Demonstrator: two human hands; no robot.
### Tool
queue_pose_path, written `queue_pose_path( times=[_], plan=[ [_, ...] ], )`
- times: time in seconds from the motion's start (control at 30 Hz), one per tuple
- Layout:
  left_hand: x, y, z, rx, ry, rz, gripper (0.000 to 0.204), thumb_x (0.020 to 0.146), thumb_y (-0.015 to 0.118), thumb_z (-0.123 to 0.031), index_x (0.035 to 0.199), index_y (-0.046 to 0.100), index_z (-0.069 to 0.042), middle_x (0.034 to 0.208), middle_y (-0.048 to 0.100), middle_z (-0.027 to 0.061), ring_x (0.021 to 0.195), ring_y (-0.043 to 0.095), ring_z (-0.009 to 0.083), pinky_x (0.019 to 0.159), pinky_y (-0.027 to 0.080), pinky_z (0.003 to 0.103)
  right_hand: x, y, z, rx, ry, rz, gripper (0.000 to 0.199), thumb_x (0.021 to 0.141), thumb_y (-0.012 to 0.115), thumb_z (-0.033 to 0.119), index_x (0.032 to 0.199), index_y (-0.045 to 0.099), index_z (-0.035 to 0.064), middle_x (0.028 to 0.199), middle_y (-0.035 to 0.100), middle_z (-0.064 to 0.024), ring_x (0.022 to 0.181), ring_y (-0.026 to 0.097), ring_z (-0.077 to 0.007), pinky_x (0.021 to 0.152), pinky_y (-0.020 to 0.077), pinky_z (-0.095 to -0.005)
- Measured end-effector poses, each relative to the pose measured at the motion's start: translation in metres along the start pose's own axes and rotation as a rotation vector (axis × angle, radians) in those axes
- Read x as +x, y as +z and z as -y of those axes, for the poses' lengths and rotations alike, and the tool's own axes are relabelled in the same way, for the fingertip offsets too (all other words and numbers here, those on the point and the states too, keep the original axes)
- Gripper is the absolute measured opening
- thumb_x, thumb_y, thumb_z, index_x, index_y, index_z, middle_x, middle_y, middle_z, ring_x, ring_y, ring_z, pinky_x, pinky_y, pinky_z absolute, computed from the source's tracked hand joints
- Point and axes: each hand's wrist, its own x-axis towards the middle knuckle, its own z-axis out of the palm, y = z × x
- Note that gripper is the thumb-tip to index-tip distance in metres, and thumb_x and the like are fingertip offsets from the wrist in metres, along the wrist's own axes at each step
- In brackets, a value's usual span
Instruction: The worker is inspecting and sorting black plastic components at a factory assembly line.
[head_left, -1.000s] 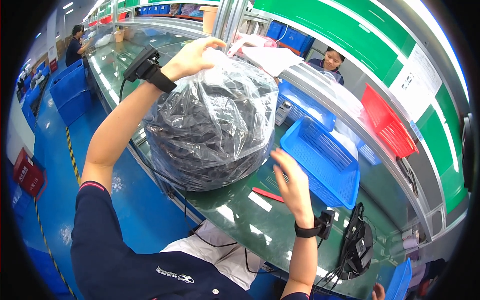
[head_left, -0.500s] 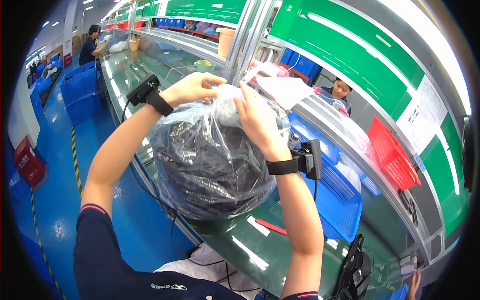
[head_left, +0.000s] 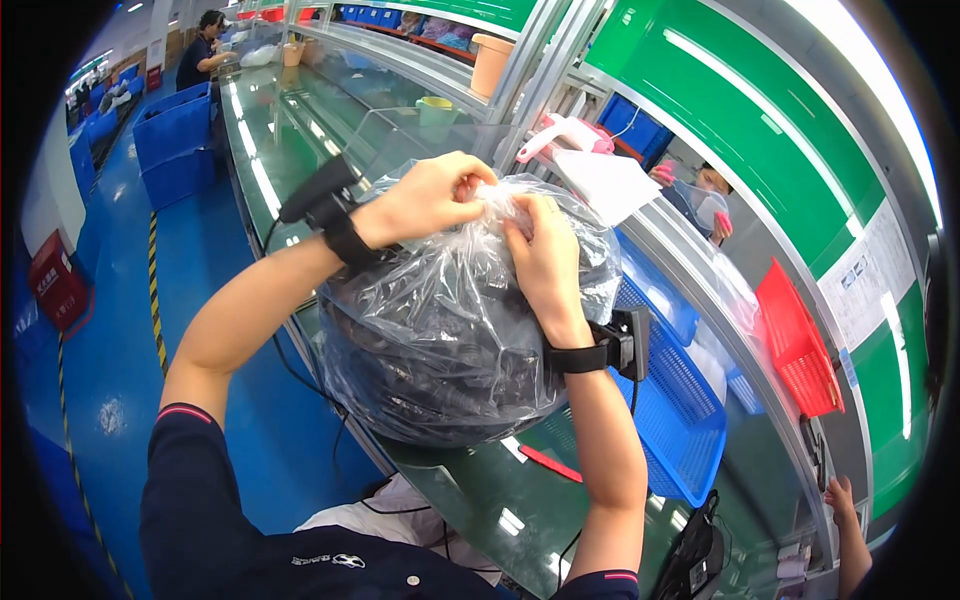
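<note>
A big clear plastic bag (head_left: 440, 340) stuffed with dark coiled cables stands on the green workbench (head_left: 480, 500) in front of me. My left hand (head_left: 425, 200) pinches the gathered plastic at the bag's top. Beside it, my right hand (head_left: 545, 255) grips the same bunched top from the right. Both wrists carry black strapped devices.
A blue mesh tray (head_left: 670, 410) lies right of the bag, a small red tool (head_left: 550, 463) in front of it. A red basket (head_left: 795, 340) hangs on the rack. Blue crates (head_left: 175, 140) stand on the blue floor to the left. Other people work behind the rack and far off.
My right hand rose from the blue tray to the bag's top and joined the left. The bag now stands more upright with its top gathered.
</note>
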Motion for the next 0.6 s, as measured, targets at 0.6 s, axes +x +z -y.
queue_pose_path(
  times=[0.6],
  plan=[
    [-0.006,0.004,-0.001,0.033,-0.081,-0.033,0.031,0.079,0.067,-0.01,0.106,0.055,0.0,0.083,0.059,0.0048,0.077,0.056,0.0117,0.072,0.047,0.027,0.008,-0.004,0.002,0.153,0.092,0.083,0.035,0.085,0.066,0.031,0.108,0.064,0.0055,0.099,0.066,-0.0133,0.085,0.063,-0.0195,0.078,0.0476,-0.0297]
  ],
)
